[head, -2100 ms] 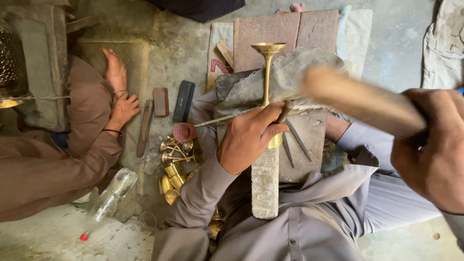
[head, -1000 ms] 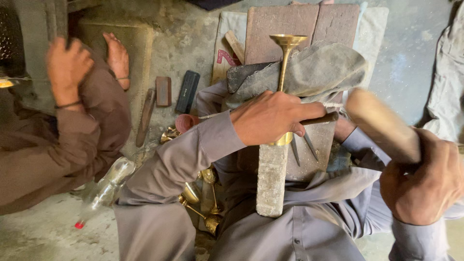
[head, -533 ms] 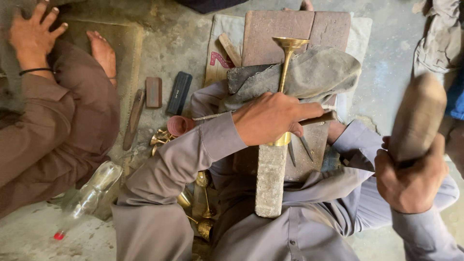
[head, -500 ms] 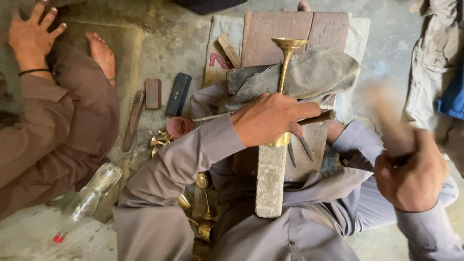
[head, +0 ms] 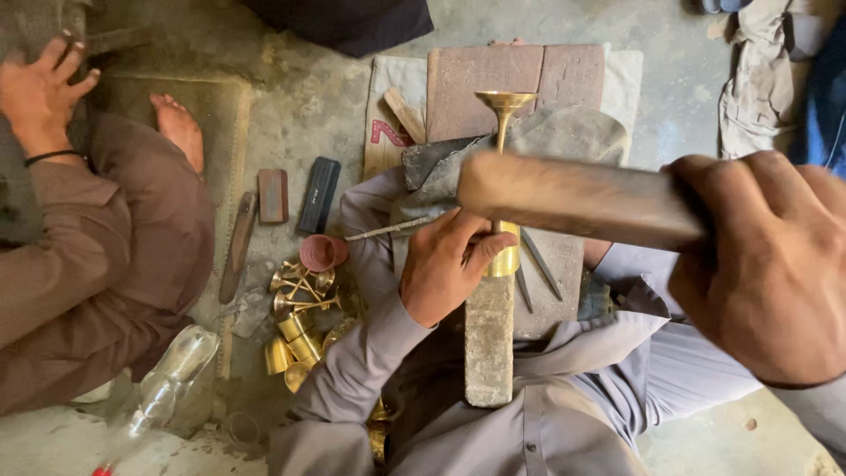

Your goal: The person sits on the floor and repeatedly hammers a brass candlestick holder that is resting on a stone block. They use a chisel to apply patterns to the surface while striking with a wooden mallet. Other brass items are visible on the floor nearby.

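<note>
My left hand [head: 445, 269] grips a brass goblet-shaped piece [head: 503, 110] by its stem, holding it against a long stone block [head: 489, 339] on my lap. A thin metal rod [head: 388, 231] also runs under that hand. My right hand [head: 775, 264] is raised close to the camera, closed around a thick wooden mallet [head: 573, 198] that crosses above the brass piece. Grey cloth [head: 564, 132] lies under the goblet's cup.
Another person in brown clothes [head: 97, 256] sits at the left, bare foot [head: 181, 132] out. Several small brass cups [head: 295, 330] lie on the floor by a pink cup [head: 319, 252]. A file [head: 238, 247], a dark case [head: 317, 194], a plastic bottle [head: 163, 379] and bricks [head: 515, 75] surround me.
My right hand swung the mallet from upright at the right edge to level across the brass piece, nearer the camera. My left hand kept its grip. The other person shifted left.
</note>
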